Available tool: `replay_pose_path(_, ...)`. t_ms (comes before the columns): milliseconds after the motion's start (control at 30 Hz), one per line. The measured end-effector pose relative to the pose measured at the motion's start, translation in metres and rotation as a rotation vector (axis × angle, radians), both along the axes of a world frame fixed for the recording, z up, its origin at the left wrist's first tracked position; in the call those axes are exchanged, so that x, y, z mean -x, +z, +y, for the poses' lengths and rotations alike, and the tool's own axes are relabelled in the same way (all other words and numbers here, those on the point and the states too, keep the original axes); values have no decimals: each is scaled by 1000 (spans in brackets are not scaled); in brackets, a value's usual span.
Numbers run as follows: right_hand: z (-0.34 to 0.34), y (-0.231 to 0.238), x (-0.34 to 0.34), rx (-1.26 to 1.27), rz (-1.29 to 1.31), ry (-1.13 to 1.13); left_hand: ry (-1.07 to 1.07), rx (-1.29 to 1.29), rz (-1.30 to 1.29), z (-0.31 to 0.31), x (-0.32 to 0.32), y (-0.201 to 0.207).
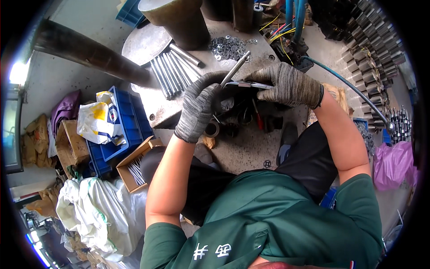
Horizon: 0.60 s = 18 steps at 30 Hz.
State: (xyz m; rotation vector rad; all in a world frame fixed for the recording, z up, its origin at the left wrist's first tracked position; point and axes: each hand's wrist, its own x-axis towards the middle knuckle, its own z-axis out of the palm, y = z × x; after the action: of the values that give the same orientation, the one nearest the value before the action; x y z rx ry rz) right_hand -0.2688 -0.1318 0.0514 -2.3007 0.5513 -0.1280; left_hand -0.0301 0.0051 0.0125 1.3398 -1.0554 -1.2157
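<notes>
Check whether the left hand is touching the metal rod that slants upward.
Touching. The head view shows the metal rod slanting out from between the thumb and fingers of the left hand.

a dark green short-sleeved shirt (277, 210) with white markings (223, 250) is worn with black trousers (311, 152) and grey knitted gloves (293, 85).

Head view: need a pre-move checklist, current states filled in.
1. Left hand and right hand gloved: ok.
2. Metal rod gripped by the left fingers: ok.
3. Slim metal tool held in the right hand: ok.
4. Tool in contact with the rod: cannot tell, they overlap in this view.
5. Washers stacked neatly: not ok, loose heap on the table.
</notes>
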Motion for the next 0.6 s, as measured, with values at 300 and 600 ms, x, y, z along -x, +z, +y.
replay_pose_path(300,-1,-6,-2,-36,9,17,39,-24,62,-3,8,2)
replay_pose_path(600,0,-14,-3,-96,-55,40,38,-18,117,-6,12,3)
